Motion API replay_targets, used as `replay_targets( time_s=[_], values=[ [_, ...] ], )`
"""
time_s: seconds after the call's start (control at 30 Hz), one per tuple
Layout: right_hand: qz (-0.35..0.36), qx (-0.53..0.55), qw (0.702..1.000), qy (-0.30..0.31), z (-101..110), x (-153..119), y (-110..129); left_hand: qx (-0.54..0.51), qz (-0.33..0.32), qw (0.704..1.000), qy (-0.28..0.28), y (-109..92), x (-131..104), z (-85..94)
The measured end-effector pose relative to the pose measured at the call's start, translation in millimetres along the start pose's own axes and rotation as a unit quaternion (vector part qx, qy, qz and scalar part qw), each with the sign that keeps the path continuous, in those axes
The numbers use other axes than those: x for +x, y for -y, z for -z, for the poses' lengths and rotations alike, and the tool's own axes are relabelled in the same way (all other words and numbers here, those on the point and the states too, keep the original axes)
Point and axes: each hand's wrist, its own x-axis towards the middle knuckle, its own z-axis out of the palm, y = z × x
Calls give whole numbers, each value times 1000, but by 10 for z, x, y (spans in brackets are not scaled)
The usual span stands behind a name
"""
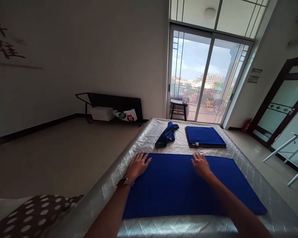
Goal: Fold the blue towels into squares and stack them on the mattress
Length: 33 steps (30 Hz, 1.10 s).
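hands [137, 165] on spread blue cloth [173, 191] | beyond: folded cloth [205, 135], bunched cloth [167, 135] | below: mattress [164, 226]

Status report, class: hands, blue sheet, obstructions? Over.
Left hand at far left corner, right hand at far edge. Blue sheet spread flat. Crumpled cloth, folded cloth beyond it, seemingly not blocking.

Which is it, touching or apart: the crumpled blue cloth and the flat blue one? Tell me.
Apart. The head view shows silver quilted surface between the crumpled blue cloth and the flat blue cloth.
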Motion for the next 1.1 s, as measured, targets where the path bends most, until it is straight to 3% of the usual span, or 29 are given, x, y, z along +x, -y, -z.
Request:
replay_targets(
  time_s=[0.07, 0.13, 0.23, 0.33, 0.6, 0.7, 0.83, 0.97, 1.1],
  values=[
    [61, 47, 997, 22, -103, 42, 395, 1, -2, 1000, -6, 3, -4, 1],
    [89, 72, 992, 43, -190, 53, 605, 5, -2, 1000, -6, 4, -14, 5],
    [87, 76, 991, 59, -262, 30, 540, 4, 10, 1000, 0, -3, -33, 17],
    [54, 54, 995, 63, -250, -30, 89, 1, 19, 1000, 2, -9, -43, 30],
    [-126, -23, 990, 51, -115, -330, -1796, 28, 17, 999, 8, 9, -18, 15],
    [-155, -18, 987, 43, -177, -375, -2144, 31, 22, 999, 1, 3, -23, 13],
    [-166, -14, 985, 31, -247, -371, -2190, 38, 26, 999, 6, -26, -37, 41],
    [-171, -34, 984, 41, -147, -344, -2111, 39, 25, 999, 9, -57, -46, 76],
    [-188, -71, 980, 10, 12, -252, -1777, 37, 21, 999, 4, -75, -46, 83]
  ],
)
